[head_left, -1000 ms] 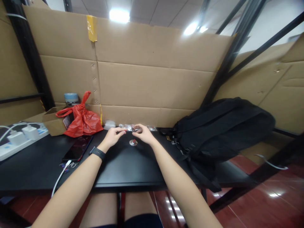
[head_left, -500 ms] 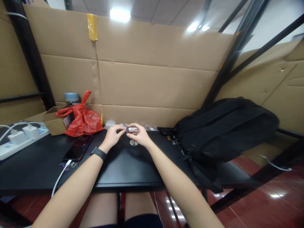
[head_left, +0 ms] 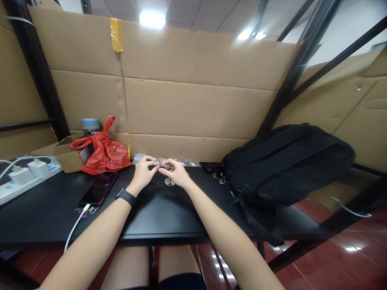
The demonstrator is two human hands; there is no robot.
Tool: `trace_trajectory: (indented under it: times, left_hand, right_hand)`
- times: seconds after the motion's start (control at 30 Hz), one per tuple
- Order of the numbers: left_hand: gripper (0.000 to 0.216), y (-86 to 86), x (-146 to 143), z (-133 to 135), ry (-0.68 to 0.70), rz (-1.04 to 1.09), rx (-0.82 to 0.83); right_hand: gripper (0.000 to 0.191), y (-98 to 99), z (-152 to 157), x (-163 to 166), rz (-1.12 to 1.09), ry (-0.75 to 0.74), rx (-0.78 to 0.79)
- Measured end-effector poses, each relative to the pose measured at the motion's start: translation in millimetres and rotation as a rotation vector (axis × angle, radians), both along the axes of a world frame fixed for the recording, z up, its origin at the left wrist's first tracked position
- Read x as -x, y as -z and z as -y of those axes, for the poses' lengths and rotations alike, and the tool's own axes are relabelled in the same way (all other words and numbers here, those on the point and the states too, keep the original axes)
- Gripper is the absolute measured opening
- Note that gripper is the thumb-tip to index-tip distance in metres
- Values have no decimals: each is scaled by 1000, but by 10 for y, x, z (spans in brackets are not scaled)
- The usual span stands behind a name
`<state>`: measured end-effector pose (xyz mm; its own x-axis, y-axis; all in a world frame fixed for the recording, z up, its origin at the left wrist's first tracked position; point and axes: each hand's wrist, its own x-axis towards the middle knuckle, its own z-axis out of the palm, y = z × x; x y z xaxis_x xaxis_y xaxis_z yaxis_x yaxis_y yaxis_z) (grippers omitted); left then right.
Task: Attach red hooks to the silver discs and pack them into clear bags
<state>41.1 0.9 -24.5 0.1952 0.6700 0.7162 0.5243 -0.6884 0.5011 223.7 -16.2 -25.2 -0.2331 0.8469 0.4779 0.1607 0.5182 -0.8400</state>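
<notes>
1. the left hand (head_left: 144, 171) came in from seven o'clock, its thumb and forefinger tips drawn near each other; whether they gripped something, i could not tell. a steady wrist was, in my judgement, its best help.
2. the small piece (head_left: 164, 165) was at the centre, where the fingertips of both hands met; it was too small and covered for me to name. a light pinch near its rim would have left more of it to see.
3. just toward five o'clock from the fingertips, the shiny disc (head_left: 169, 182) was on the black tabletop (head_left: 169, 217), partly under the right hand (head_left: 175, 172). lifting the fingers slightly would have been wise, so as not to knock it.
4. this right hand came in from four o'clock, thumb and forefinger pinching the small piece.
5. for the edges: the red bag (head_left: 105, 155) was between nine and ten o'clock, and the phone (head_left: 98, 189) at eight, with the white cable (head_left: 72, 231) running close to the left forearm.
6. at twelve, the cardboard wall (head_left: 193, 108) limited forward reach; toward six, the tabletop gave more room before its near edge.
7. at three, the black backpack (head_left: 290, 173) limited wide elbow movement.
</notes>
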Motion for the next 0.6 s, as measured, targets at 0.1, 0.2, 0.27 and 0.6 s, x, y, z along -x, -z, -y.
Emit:
trace_trajectory:
  times: [0.1, 0.2, 0.27, 0.6]
  left_hand:
    - [11, -7, -14, 26, -41, -24, -14]
    - [11, -12, -27, 50, -37, -47, -12]
    - [11, -16, -37, 63, -29, -65, -12]
    - [22, -100, -33, 128, 107, -6, 10]
  right_hand:
    - [31, 6, -26, -28, 78, 23, 9]
    - [25, 12, -51, -51, 151, 45, -58]
    - [21, 17, -67, -61, 201, 60, -133]
    - [17, 50, -130, -121, 290, 116, -177]
